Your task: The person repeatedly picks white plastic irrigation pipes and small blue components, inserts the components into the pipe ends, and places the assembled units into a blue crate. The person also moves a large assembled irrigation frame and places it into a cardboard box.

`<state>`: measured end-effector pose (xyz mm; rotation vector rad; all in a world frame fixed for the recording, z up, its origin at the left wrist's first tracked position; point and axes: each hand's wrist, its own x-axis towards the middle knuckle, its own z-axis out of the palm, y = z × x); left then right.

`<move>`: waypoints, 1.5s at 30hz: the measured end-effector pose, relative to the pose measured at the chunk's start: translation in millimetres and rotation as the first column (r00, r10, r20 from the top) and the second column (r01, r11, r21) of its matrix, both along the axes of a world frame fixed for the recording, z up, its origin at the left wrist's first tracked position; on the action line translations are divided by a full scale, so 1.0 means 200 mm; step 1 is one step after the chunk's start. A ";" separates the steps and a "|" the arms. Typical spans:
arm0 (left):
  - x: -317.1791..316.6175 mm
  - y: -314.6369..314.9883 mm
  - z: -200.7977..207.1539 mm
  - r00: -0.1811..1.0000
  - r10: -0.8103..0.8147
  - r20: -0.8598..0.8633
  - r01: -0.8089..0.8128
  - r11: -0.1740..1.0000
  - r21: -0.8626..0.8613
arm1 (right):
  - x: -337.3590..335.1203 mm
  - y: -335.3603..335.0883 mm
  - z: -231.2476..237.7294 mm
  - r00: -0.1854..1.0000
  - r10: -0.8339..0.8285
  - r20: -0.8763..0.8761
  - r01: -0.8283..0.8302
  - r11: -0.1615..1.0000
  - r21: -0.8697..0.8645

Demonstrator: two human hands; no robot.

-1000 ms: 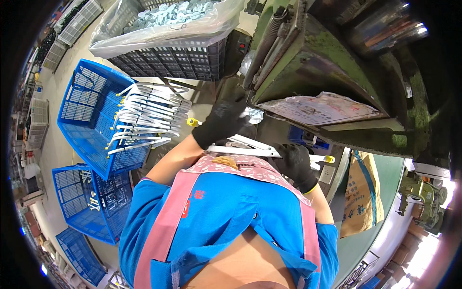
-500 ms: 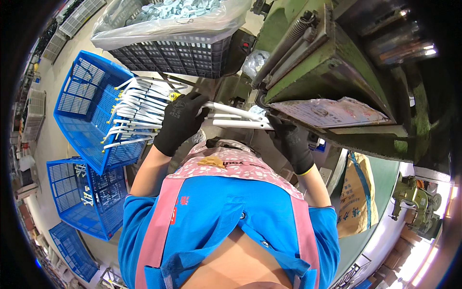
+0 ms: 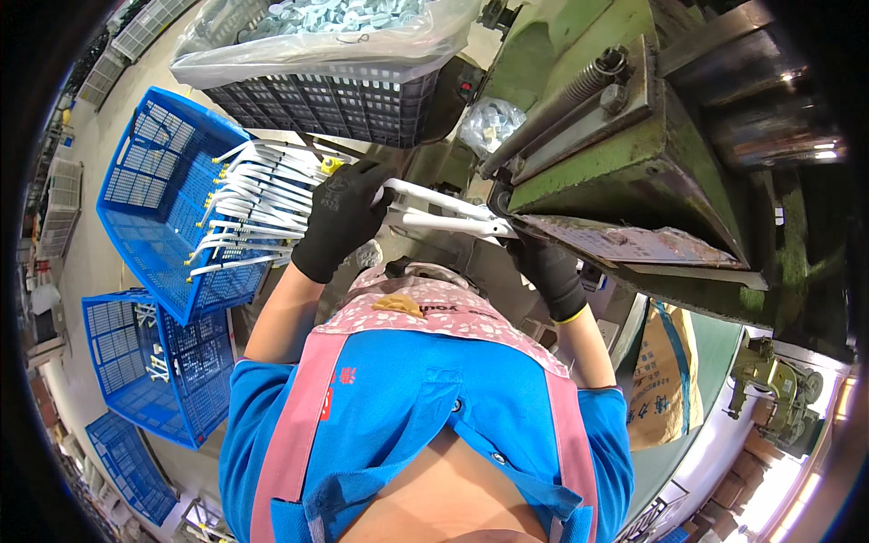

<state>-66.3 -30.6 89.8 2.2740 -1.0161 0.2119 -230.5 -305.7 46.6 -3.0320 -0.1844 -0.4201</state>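
My left hand point(image 3: 342, 215), in a black glove, is closed around a white tubular metal frame point(image 3: 442, 223). Its two tubes run rightward from my fist and come close together at their right ends, where a small hole shows. At those ends, beneath the machine's green head, is my right hand point(image 3: 550, 276), also gloved in black. Its fingertips are partly hidden behind the tube ends and a hanging sheet, so its grip does not fully show. Left of my left hand, several bent white tubes point(image 3: 258, 195) with yellow tips lie in a row across a blue crate point(image 3: 149, 181).
The green press machine point(image 3: 625, 172) with a spring and rod stands close at right. A black crate point(image 3: 326, 104) lined with plastic holds pale small parts at the back. Another blue crate point(image 3: 195, 380) stands at left. A brown sack point(image 3: 665, 380) lies right of me.
The white tubular frame has tilted slightly, its near tube now sloping down to the right. Both hands stay near the same places, and the whole view has shifted a little.
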 end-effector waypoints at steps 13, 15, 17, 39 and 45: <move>0.03 -0.01 -0.03 0.999 0.007 -0.047 -0.007 1.000 -0.002 | 0.02 -0.13 -0.10 0.950 0.151 -0.272 0.155 0.530 0.834; 0.04 -0.02 -0.03 0.999 0.015 -0.045 -0.015 1.000 0.001 | 0.03 -0.13 -0.11 0.949 0.162 -0.270 0.266 0.048 0.963; 0.05 -0.02 -0.04 0.998 0.022 -0.059 -0.021 1.000 0.019 | 0.03 -0.12 -0.10 0.952 0.113 -0.284 0.281 0.042 0.959; 0.12 -0.07 -0.16 0.998 -0.033 -0.049 0.033 0.999 0.001 | 0.10 -0.05 -0.03 1.000 0.026 -0.001 -0.025 0.976 0.215; 0.06 -0.08 -0.11 0.999 -0.031 -0.037 0.016 0.933 -0.359 | -0.10 -0.19 0.03 0.960 0.084 -0.267 0.017 0.935 0.353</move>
